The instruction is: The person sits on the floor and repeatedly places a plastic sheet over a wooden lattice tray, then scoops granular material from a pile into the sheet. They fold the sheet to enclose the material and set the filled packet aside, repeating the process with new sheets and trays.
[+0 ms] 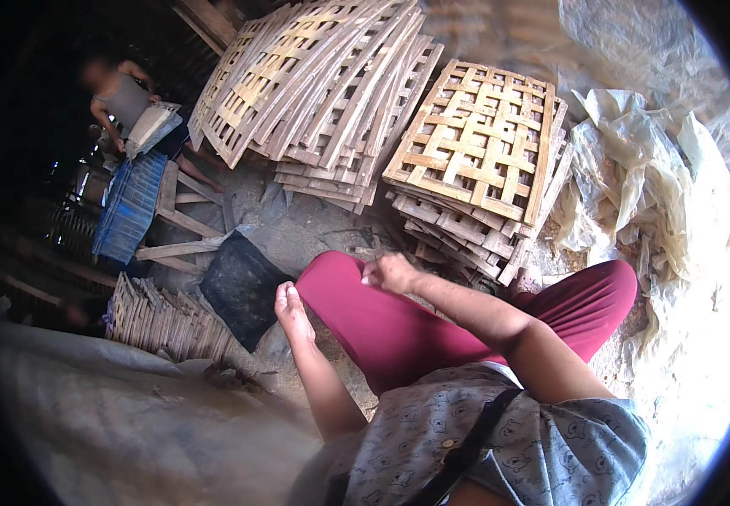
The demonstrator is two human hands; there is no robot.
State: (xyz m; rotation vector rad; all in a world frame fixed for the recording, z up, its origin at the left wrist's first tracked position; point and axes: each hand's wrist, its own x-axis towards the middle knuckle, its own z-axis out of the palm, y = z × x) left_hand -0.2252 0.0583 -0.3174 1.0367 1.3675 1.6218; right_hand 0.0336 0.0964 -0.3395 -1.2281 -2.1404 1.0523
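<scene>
My left hand (293,313) is raised beside my left knee, its fingers curled near the edge of a black sheet (238,288). Whether it touches the sheet or holds anything is unclear. My right hand (391,273) is over the thigh of my maroon trousers (396,329), fingers bent and fingertips close to the fabric. I cannot tell if something small is pinched there. Beyond my knees is a stack of woven bamboo lattice trays (478,142). A larger, fanned-out stack of lattice trays (314,82) leans to its left.
At the far left a person (127,101) holds a pale slab over a blue slatted surface (127,209) on a wooden trestle (181,221). Bamboo frames (162,319) stand packed at the left. Crumpled plastic sheeting (630,164) lies right; a pale tarp (150,417) covers the lower left.
</scene>
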